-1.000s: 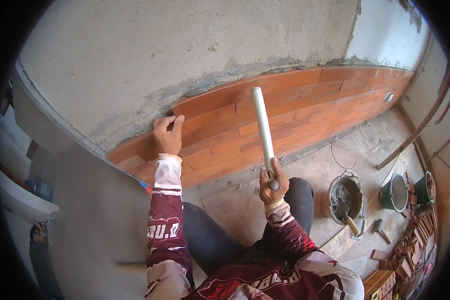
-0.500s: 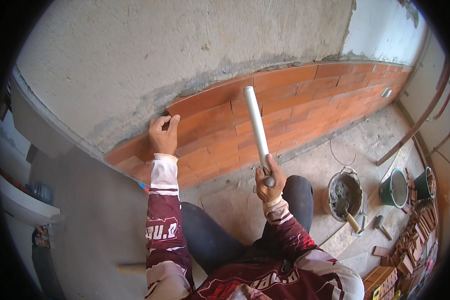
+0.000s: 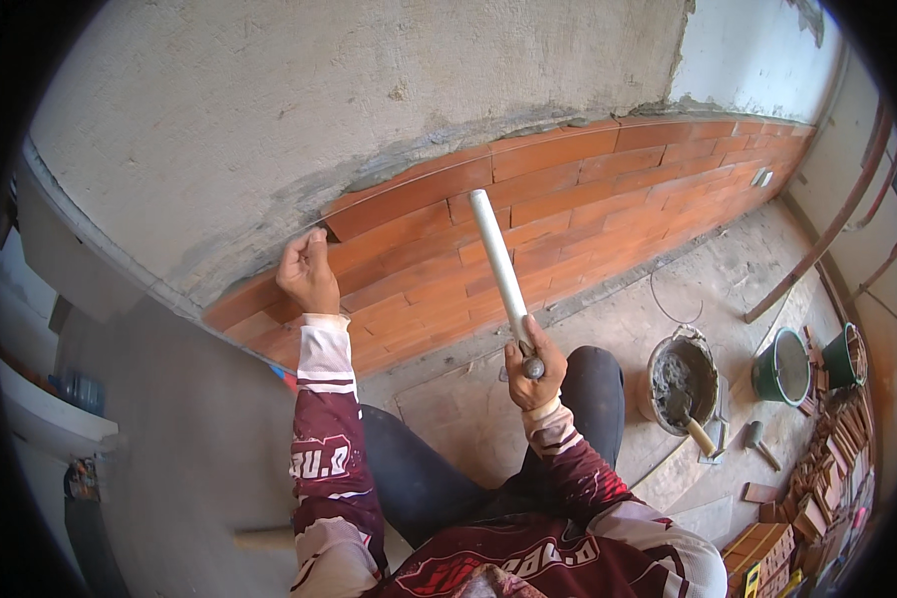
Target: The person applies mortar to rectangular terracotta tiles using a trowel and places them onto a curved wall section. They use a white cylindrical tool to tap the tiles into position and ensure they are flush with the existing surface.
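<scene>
My left hand (image 3: pixel 309 276) is at the left end of a top-row orange brick tile (image 3: pixel 409 194), fingers closed and bent against the wall. What its fingertips hold, if anything, is hidden. A thin string line (image 3: pixel 429 173) runs along the upper edge of the tiles. My right hand (image 3: pixel 535 374) is wrapped round the head end of what looks like a hammer (image 3: pixel 500 261). Its pale, round handle points up toward the tiled wall (image 3: pixel 568 214), and a dark, round metal face shows by my thumb.
On the right stand a bucket of grey mortar (image 3: pixel 708 369) with a trowel (image 3: pixel 699 431) in it, and two green buckets (image 3: pixel 781 366) (image 3: pixel 845 357). A mallet (image 3: pixel 762 446) lies near stacked bricks (image 3: pixel 817 488). Reddish poles (image 3: pixel 835 229) lean by the right wall.
The view has shifted slightly, so the wall and buckets sit a little further left. My left fingers have closed in a bit at the tile's end; the hammer keeps nearly the same place.
</scene>
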A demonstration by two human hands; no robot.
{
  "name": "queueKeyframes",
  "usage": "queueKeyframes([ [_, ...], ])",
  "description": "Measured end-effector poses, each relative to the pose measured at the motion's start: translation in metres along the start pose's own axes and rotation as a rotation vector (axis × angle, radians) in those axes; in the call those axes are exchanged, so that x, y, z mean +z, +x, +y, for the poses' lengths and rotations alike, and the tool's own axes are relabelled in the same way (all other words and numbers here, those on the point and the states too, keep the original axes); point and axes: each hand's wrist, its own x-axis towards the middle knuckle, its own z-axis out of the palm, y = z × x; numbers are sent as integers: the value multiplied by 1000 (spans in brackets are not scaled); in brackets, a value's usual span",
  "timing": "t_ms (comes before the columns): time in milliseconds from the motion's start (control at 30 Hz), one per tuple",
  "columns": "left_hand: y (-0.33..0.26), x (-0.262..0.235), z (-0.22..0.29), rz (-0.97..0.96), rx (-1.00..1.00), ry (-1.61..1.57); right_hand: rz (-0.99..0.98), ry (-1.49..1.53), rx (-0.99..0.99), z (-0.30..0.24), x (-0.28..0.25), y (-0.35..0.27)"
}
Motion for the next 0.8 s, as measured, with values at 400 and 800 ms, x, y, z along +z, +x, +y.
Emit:
queueKeyframes([
  [400, 2, -1, 5, -94, 238, 543, 13, 101, 53, -9, 3, 2],
  [800, -1, 3, 12, -178, 285, 748, -50, -23, -165, -11, 20, 22],
])
